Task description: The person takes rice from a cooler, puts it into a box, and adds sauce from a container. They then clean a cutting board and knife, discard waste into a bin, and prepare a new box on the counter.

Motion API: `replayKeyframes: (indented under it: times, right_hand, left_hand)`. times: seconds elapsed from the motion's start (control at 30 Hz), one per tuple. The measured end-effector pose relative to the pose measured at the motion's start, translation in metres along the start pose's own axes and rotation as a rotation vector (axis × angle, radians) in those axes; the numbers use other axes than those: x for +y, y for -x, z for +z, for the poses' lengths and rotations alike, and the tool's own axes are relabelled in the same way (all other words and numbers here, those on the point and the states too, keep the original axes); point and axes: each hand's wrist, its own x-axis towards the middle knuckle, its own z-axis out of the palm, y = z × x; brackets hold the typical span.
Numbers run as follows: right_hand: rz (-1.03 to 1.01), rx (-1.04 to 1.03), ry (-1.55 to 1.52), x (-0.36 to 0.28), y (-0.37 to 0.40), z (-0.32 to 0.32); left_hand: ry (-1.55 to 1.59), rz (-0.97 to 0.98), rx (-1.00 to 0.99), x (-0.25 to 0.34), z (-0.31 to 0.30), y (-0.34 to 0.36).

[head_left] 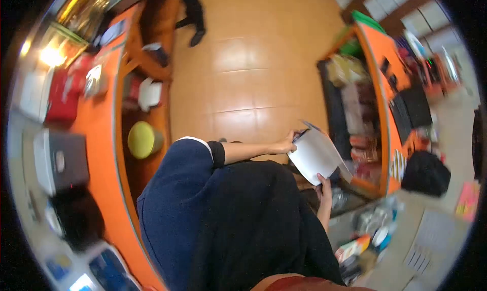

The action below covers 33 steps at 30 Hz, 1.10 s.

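A white folded sheet [315,156], perhaps a folder or booklet, is held up between my two hands, right of my body. My left hand [285,145] reaches across and pinches its upper left edge, where a small dark bluish item shows that I cannot make out. My right hand [323,188] grips the lower edge, thumb on the white face and fingers mostly hidden beneath. One thin flap of the sheet stands away along its right side.
An orange-topped counter [104,154] runs along the left, with a yellow bin [145,140] on its lower shelf. To the right, another orange counter [378,47] carries a dark laptop [408,111] and a black bag [426,173]. A person's leg [194,12] is on the tiled floor ahead.
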Motion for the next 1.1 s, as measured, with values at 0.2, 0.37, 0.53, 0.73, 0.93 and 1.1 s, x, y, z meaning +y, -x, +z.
replayKeyframes:
  times: [0.2, 0.37, 0.53, 0.73, 0.93, 1.1]
  right_hand:
    - [0.206, -0.269, 0.411, -0.033, -0.100, 0.161]
    - [0.312, -0.579, 0.512, 0.003, -0.149, 0.315]
    - [0.470, -0.719, 0.717, 0.057, -0.188, 0.434]
    - [0.676, -0.542, 0.576, 0.091, -0.279, 0.520]
    - [0.240, -0.433, 0.984, 0.047, -0.424, 0.677]
    - [-0.235, -0.378, 1.295, 0.023, -0.537, 0.843]
  left_hand:
    - [0.254, -0.300, 0.499, -0.023, -0.130, 0.073]
    - [0.394, -0.371, 0.832, -0.052, -0.225, 0.164]
    - [0.673, -0.435, 0.746, -0.087, -0.294, 0.250]
    - [0.991, -0.366, 1.120, -0.124, -0.335, 0.282]
    - [1.052, -0.473, 1.224, -0.155, -0.383, 0.276]
    - [1.267, -0.467, 1.411, -0.193, -0.421, 0.258]
